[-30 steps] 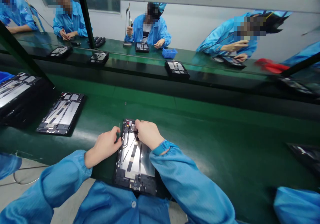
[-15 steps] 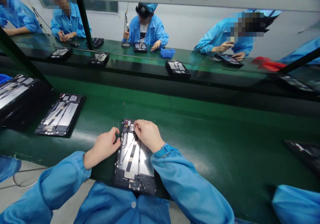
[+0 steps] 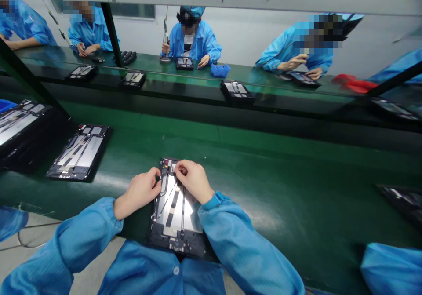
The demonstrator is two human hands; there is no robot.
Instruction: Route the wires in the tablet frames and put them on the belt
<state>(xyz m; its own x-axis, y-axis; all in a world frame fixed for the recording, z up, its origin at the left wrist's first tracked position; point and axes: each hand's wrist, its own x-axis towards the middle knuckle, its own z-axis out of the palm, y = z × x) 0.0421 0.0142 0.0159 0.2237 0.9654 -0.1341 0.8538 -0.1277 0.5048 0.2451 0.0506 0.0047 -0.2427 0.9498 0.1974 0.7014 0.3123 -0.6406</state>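
An opened tablet (image 3: 167, 229) lies at the bench's near edge in front of me, its silver battery and dark cables exposed. Beside its upper left edge, my left hand (image 3: 140, 190) has curled fingers, with thumb and forefinger against the frame. My right hand (image 3: 195, 180) reaches over the upper right part of the tablet. Its thumb and forefinger are pinched together near a small pale square part (image 3: 173, 168); whatever is between the fingertips is too small to make out.
Another opened tablet (image 3: 77, 154) lies to the left, near a stack of tablets (image 3: 20, 128). At the right edge is a dark tablet (image 3: 400, 198). Several tablets line the raised shelf, including one tablet (image 3: 236, 90). Co-workers in blue sit beyond it, near a blue bin (image 3: 220, 70).
My right fingertips have shifted slightly left and now show in a pinch, uncovering more of the pale square part. My left hand has edged right, closer onto the tablet's edge.
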